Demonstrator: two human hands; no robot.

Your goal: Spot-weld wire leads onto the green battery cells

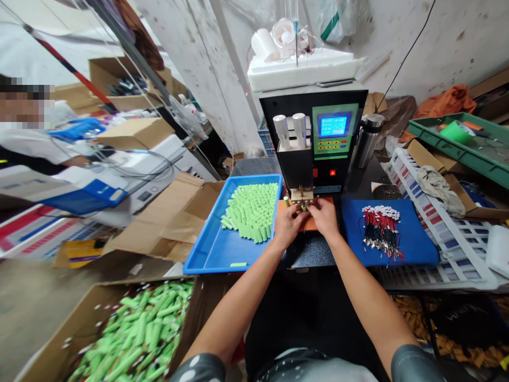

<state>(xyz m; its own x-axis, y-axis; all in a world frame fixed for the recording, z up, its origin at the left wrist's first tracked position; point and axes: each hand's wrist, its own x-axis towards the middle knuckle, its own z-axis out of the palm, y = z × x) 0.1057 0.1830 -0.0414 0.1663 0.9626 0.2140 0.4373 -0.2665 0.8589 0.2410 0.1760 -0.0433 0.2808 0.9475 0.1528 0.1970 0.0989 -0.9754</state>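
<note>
Below the electrodes of a spot welder (301,195), both hands meet over an orange pad (281,204). My left hand (287,224) is closed, its fingertips gripping a small green battery cell (304,208) held end-up. Close by on the right, my right hand (325,216) is pinched at the same spot; what lies between its fingers is too small to make out. Another green cell (286,201) stands upright just behind the left hand. The welder's lit display (333,126) sits above the hands.
Left stands a blue tray (210,246) of green cells, with a carton (93,302) of wired green cells below it. Red-and-black wire leads (380,231) lie on a blue cloth (421,244) at right, beside a white crate (457,244). A steel flask (368,140) and another person (32,143) are visible.
</note>
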